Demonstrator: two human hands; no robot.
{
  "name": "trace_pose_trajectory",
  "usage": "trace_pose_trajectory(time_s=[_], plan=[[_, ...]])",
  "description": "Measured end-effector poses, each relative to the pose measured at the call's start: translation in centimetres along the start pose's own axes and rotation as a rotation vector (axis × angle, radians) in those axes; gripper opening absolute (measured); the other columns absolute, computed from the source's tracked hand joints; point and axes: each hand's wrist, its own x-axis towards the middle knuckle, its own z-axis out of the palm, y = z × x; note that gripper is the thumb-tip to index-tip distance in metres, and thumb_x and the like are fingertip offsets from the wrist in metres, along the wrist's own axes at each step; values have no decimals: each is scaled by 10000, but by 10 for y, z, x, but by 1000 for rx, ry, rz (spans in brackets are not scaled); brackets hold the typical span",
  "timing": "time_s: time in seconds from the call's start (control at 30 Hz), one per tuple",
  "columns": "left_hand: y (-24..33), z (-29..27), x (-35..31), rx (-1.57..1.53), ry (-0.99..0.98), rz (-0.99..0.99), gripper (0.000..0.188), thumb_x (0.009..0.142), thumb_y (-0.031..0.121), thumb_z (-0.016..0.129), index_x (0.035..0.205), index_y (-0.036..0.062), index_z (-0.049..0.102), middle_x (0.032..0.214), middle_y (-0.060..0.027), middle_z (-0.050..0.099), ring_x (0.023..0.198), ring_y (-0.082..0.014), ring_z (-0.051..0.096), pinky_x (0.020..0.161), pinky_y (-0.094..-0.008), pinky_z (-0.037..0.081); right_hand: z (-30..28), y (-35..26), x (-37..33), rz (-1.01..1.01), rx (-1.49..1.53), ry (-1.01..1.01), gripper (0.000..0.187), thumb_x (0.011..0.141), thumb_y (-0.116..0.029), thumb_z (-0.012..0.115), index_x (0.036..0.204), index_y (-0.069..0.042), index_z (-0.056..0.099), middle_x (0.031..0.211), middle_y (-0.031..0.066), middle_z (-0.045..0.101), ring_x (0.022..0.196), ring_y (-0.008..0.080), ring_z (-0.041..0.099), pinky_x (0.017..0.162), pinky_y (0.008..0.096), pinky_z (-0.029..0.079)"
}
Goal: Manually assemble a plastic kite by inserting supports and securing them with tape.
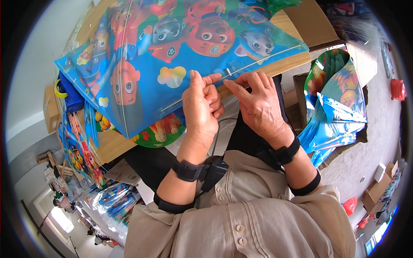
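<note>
A large blue kite (148, 101) printed with cartoon puppies and a yellow cloud lies spread before me. Thin white rods run along its edge and across it, and a small white peg (229, 72) sticks up at the near edge. My left hand (202, 101) is just below that edge, thumb raised, index finger stretched toward the peg, other fingers curled in. Opposite it, my right hand (260, 101) pinches thumb and index finger together at the edge, beside the left index fingertip. Whatever is between the fingers is too small to tell.
Under the kite is a wooden table (114, 146). To the right, a bundle of printed kites (335, 103) stands in a cardboard box (363, 133). More colourful pieces hang at the table's left side, by a blue tape dispenser (74, 95). Plastic-wrapped stock (116, 202) lies lower left.
</note>
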Motion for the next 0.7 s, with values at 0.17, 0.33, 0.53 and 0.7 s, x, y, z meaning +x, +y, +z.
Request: trace_pose_trajectory(time_s=[0.17, 0.33, 0.53, 0.7], plan=[[-4, -2, -1, 72, -2, 58, 579, 969, 494, 364, 1031, -52, 549, 536, 62, 267, 425, -40, 232, 375, -217, 220, 0, 0, -1, 7, -65, -58, 359, 703, -78, 581, 1055, -120, 637, 921, 48, 507, 873, 226, 506, 748, 357, 406], [-17, -8, -1, 428, -20, 399, 385, 975, 340, 465, 1055, -15, 588, 584, 73, 314, 459, -16, 269, 382, -188, 247, -2, -1, 0, -6, -79, -64, 369, 699, -72, 586, 1061, -122, 636, 932, 48, 501, 887, 228, 500, 754, 359, 406], [-27, -10, -1, 721, 19, 600, 295, 915, 65, 522, 1180, -63, 526, 653, 43, 421, 553, -27, 369, 477, -197, 327, -2, 0, 0, 3, -60, -58, 378, 693, -65, 589, 1063, -124, 636, 923, 48, 496, 886, 229, 498, 746, 360, 406], [-8, -18, -5, 1049, 103, 996, 419, 877, 54, 540, 1286, -1, 471, 821, -51, 501, 719, -161, 481, 650, -293, 429, -2, 2, 0, -16, -56, -46, 371, 696, -68, 583, 1059, -124, 635, 906, 49, 495, 872, 231, 497, 735, 360, 405]])
